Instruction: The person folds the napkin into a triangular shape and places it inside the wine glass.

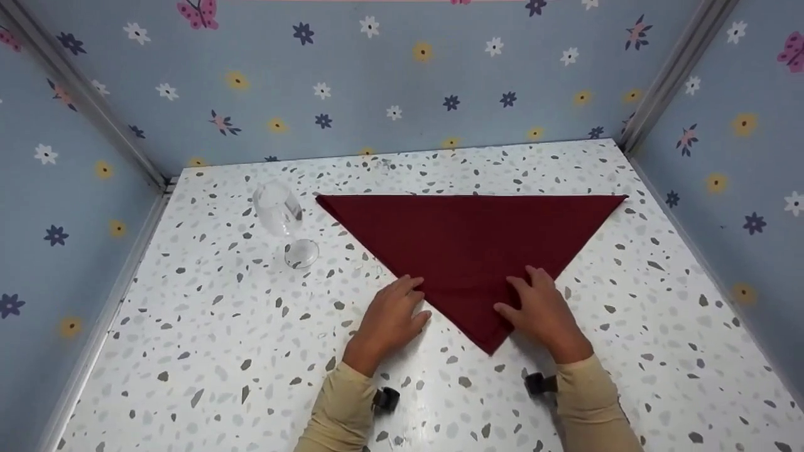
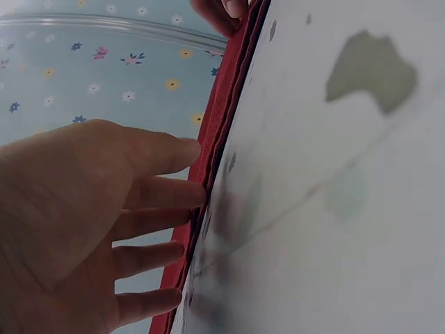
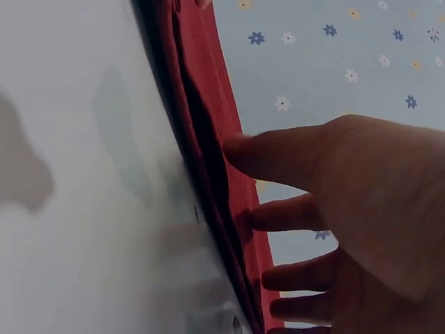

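Observation:
A dark red cloth napkin (image 1: 465,245), folded into a triangle, lies flat with its long edge at the back and one corner pointing toward me. My left hand (image 1: 391,317) is at its left slanting edge, fingertips touching the edge. On the right part near the front corner rests my right hand (image 1: 543,311), fingers spread on the cloth. In the left wrist view the layered edge of the napkin (image 2: 226,104) runs past the left fingertips. The right wrist view shows a gap between the layers of the napkin (image 3: 215,104) beside the right thumb.
A clear stemmed glass (image 1: 276,207) lies on its side left of the napkin, its round foot toward me. The white speckled tabletop (image 1: 251,339) is bordered by blue flowered panels (image 1: 389,75) at the back and both sides.

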`<action>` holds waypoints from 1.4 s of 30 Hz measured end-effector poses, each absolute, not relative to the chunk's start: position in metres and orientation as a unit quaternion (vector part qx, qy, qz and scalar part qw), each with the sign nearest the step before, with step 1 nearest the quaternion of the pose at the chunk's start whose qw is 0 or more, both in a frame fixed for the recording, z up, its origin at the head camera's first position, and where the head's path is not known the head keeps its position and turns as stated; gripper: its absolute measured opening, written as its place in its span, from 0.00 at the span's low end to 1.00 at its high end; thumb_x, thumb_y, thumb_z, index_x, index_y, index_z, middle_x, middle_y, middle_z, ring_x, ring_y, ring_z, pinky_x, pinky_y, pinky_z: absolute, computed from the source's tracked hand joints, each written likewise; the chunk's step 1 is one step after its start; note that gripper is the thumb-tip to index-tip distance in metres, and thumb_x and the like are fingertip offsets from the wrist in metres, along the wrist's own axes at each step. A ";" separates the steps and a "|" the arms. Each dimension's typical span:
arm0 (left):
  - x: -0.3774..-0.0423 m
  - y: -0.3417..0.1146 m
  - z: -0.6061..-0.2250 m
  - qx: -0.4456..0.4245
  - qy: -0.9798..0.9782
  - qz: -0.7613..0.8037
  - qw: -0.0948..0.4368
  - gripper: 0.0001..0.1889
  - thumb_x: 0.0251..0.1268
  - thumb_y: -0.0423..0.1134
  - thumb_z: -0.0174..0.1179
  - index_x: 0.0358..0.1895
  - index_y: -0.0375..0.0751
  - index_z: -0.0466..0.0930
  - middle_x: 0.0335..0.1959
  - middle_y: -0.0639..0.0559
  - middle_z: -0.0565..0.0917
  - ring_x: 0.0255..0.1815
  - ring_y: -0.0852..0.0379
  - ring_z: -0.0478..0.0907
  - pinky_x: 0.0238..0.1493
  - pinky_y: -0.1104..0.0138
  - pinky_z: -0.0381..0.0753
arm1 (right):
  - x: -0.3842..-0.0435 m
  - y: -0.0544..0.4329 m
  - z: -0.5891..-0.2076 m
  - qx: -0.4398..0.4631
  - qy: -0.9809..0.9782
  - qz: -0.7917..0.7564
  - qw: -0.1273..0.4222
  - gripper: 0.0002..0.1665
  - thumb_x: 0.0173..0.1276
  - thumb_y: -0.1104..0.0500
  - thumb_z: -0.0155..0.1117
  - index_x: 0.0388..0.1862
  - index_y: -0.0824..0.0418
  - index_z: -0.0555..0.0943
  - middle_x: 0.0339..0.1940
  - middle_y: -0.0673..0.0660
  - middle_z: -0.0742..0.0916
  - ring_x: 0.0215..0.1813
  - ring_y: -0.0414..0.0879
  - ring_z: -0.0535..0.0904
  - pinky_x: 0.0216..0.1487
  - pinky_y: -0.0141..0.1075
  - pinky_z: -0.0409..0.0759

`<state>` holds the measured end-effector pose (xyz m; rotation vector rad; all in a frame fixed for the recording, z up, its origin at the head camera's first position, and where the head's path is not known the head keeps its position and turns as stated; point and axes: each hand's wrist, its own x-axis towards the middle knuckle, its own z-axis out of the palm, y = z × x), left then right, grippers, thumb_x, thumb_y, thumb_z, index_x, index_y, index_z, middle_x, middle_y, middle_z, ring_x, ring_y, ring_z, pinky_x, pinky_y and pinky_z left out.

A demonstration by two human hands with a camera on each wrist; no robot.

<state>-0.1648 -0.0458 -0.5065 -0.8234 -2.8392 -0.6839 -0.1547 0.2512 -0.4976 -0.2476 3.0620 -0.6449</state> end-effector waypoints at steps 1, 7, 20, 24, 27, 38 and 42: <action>-0.163 -0.046 -0.507 -0.277 -0.932 -0.228 0.048 0.17 0.69 0.43 0.63 0.51 0.34 0.85 0.66 0.44 0.77 0.71 0.42 0.68 0.68 0.51 0.68 | -0.154 0.250 -0.498 -0.081 0.976 -0.201 0.010 0.37 0.68 0.48 0.70 0.67 0.70 0.74 0.72 0.76 0.66 0.75 0.72 0.56 0.69 0.62 0.62; -0.160 -0.049 -0.511 -0.297 -0.924 -0.236 0.044 0.15 0.70 0.43 0.62 0.51 0.38 0.86 0.63 0.46 0.79 0.70 0.44 0.70 0.67 0.49 0.68 | -0.149 0.251 -0.493 -0.076 0.979 -0.188 0.034 0.39 0.66 0.48 0.72 0.68 0.69 0.73 0.73 0.76 0.66 0.75 0.72 0.56 0.69 0.64 0.61; -0.164 -0.051 -0.511 -0.307 -0.919 -0.245 0.043 0.13 0.69 0.42 0.63 0.50 0.38 0.86 0.61 0.46 0.81 0.69 0.44 0.71 0.67 0.52 0.69 | -0.150 0.249 -0.492 -0.128 0.957 -0.254 0.052 0.11 0.65 0.62 0.71 0.46 0.61 0.83 0.73 0.73 0.68 0.76 0.69 0.57 0.70 0.58 0.64; -0.165 -0.050 -0.510 -0.308 -0.919 -0.243 0.043 0.14 0.69 0.42 0.63 0.50 0.38 0.86 0.61 0.47 0.81 0.70 0.44 0.70 0.68 0.53 0.69 | -0.151 0.252 -0.493 -0.165 0.945 -0.277 0.055 0.10 0.63 0.69 0.68 0.31 0.53 0.83 0.74 0.70 0.68 0.76 0.68 0.56 0.70 0.57 0.65; -0.165 -0.049 -0.509 -0.305 -0.921 -0.241 0.038 0.14 0.70 0.43 0.63 0.51 0.39 0.86 0.62 0.47 0.80 0.70 0.45 0.69 0.68 0.53 0.68 | -0.150 0.254 -0.491 -0.176 0.939 -0.287 0.072 0.14 0.62 0.71 0.67 0.29 0.51 0.83 0.75 0.68 0.67 0.78 0.68 0.53 0.70 0.56 0.64; -0.169 -0.050 -0.512 -0.311 -0.915 -0.254 0.038 0.14 0.70 0.42 0.63 0.52 0.39 0.86 0.63 0.47 0.80 0.71 0.45 0.69 0.69 0.53 0.67 | -0.144 0.259 -0.483 -0.189 0.928 -0.290 0.140 0.20 0.51 0.72 0.64 0.39 0.52 0.81 0.80 0.67 0.58 0.80 0.68 0.44 0.69 0.58 0.65; -0.167 -0.049 -0.513 -0.295 -0.917 -0.268 0.010 0.15 0.71 0.43 0.62 0.54 0.39 0.85 0.65 0.47 0.78 0.73 0.46 0.66 0.71 0.54 0.63 | -0.140 0.259 -0.482 -0.185 0.929 -0.281 0.157 0.23 0.49 0.72 0.65 0.42 0.50 0.80 0.81 0.65 0.56 0.80 0.66 0.42 0.70 0.60 0.62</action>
